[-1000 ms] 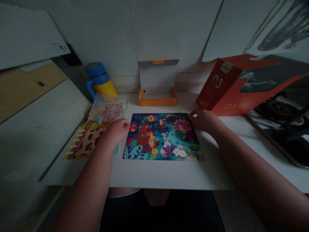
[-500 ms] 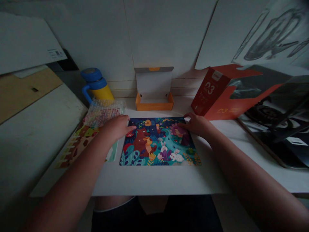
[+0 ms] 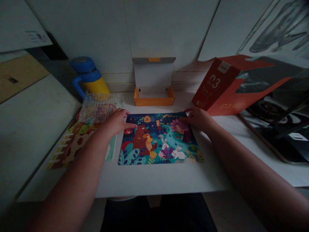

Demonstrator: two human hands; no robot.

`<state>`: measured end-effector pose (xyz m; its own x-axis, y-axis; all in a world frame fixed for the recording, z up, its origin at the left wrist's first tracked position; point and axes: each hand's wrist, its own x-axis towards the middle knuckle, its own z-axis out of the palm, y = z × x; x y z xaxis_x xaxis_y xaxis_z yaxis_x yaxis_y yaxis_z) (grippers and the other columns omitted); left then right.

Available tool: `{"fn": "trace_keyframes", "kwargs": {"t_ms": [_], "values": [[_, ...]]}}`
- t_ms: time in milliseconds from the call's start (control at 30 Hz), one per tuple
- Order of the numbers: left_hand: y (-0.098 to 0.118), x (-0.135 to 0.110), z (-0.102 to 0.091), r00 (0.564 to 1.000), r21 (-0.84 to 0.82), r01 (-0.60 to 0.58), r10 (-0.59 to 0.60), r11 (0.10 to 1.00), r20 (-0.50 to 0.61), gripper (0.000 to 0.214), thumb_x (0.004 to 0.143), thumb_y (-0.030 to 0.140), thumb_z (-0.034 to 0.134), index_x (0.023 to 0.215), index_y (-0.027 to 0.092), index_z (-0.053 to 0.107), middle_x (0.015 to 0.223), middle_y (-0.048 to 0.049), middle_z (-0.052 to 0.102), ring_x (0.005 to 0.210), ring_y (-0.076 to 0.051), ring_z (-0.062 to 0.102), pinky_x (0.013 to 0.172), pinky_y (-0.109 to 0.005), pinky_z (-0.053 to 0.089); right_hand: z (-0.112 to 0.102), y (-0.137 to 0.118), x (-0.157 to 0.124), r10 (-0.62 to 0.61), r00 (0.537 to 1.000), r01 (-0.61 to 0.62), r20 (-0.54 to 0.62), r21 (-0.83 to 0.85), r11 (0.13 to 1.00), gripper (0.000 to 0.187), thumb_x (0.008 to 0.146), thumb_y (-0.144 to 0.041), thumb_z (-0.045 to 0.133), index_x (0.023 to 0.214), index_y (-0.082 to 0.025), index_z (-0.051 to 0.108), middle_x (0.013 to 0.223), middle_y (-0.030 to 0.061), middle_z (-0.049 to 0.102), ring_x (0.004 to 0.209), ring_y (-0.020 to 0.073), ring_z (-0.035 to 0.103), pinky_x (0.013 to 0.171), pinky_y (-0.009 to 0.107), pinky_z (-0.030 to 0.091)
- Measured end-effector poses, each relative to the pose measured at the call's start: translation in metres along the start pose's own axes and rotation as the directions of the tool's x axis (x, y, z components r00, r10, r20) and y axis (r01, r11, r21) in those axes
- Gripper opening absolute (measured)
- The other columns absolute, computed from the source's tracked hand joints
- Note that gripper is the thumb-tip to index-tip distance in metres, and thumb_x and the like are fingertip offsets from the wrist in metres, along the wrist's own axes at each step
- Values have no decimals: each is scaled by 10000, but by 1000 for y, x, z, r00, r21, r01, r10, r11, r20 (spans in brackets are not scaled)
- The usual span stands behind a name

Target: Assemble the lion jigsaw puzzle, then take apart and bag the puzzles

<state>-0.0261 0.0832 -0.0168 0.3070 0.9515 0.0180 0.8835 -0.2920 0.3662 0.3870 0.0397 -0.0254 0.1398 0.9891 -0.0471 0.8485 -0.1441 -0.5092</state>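
A rectangular jigsaw puzzle (image 3: 158, 141) lies flat on the white table, its forest picture showing a bear, rabbits and a stream. My left hand (image 3: 118, 121) is at its far left corner, thumb on the face and fingers curled along the outer edge. At the far right corner my right hand (image 3: 196, 119) grips in the same way, thumb over the dark printed border. The undersides of the fingers are hidden. Left of the puzzle, partly behind my left forearm, lies a colourful printed sheet (image 3: 77, 141) with a bubble-wrap packet (image 3: 98, 109) on its far end.
Behind the puzzle stands an orange box (image 3: 154, 101) with its lid raised. A blue and yellow flask (image 3: 90, 77) is at the back left. To the right are a red box (image 3: 222, 87) and a black object on a tray (image 3: 275, 138). The table's front edge (image 3: 159, 194) is near my lap.
The camera view has shifted slightly, so the boxes and flask appear higher. Both hands keep their places at the puzzle's far corners, and the puzzle still lies flat.
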Motion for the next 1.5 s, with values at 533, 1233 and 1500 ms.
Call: {"fn": "trace_keyframes", "kwargs": {"t_ms": [533, 1233, 1500], "values": [[-5, -7, 9, 986, -236, -15, -26, 972, -167, 442, 735, 385, 881, 1039, 221, 605, 894, -18, 685, 798, -202, 649, 693, -299, 452, 10, 1, -5, -105, 983, 143, -150, 271, 952, 465, 822, -459, 771, 1186, -208, 627, 966, 50, 753, 703, 170, 630, 615, 281, 468], [8, -10, 9, 974, -295, 9, -74, 955, -212, 311, 872, 529, 711, 912, 222, 688, 812, -32, 747, 696, -201, 643, 618, -296, 416, 7, -12, -12, 43, 989, 66, -143, 679, 731, 379, 815, -517, 763, 1044, -232, 661, 753, -2, 641, 555, 140, 513, 494, 273, 403], [7, -9, 9, 977, -405, -56, -34, 913, -212, 307, 820, 482, 781, 913, 215, 662, 849, -32, 752, 743, -198, 668, 649, -286, 454, 2, -26, -21, 10, 999, 37, -48, 869, 494, 442, 742, -551, 827, 989, -266, 596, 745, -44, 544, 558, 109, 461, 490, 234, 394]]}}
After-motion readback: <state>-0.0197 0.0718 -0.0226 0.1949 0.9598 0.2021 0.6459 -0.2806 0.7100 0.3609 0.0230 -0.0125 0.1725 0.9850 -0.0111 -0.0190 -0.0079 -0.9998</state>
